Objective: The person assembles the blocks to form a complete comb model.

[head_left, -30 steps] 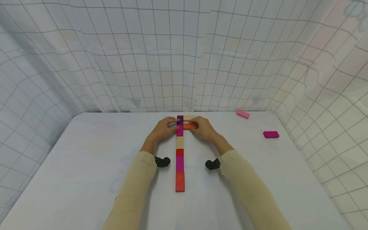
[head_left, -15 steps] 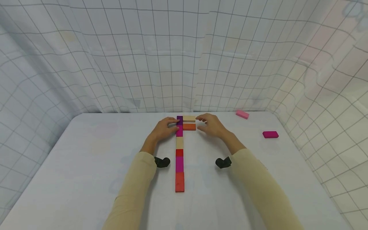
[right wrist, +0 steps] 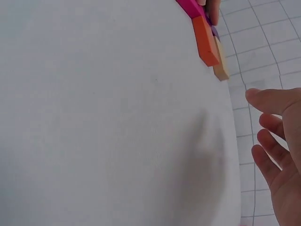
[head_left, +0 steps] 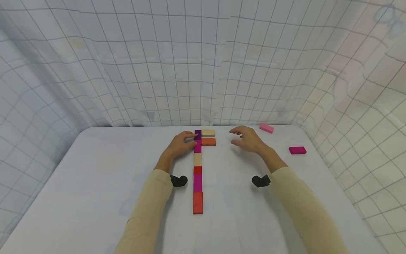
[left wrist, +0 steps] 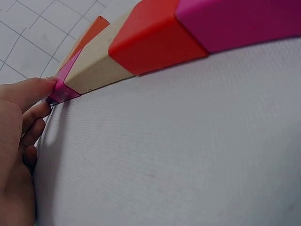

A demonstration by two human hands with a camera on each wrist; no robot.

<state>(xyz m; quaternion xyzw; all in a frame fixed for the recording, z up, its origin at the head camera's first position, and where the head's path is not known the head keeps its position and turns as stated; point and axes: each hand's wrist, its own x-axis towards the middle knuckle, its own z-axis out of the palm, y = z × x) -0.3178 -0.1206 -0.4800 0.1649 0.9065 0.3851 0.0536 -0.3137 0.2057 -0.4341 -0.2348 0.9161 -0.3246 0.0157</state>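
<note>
A straight column of coloured blocks runs toward me: a purple block, a magenta block, a beige block, a short red block, a second magenta block and a red-orange block. Two blocks jut out right from its far end, a cream block and an orange block, with a narrow gap between them. My left hand rests its fingertips and thumb against the left side of the purple and magenta blocks. Right of the orange block, my right hand hovers with loosely bent fingers, holding nothing.
Toward the back right lie a pink block and a dark magenta block. White table lies under everything. A white gridded curtain hangs along the back and sides. Dark wrist devices jut from both sleeves.
My right hand has let go of the orange block and moved right, away from the column. My left hand stays against the far blocks.
</note>
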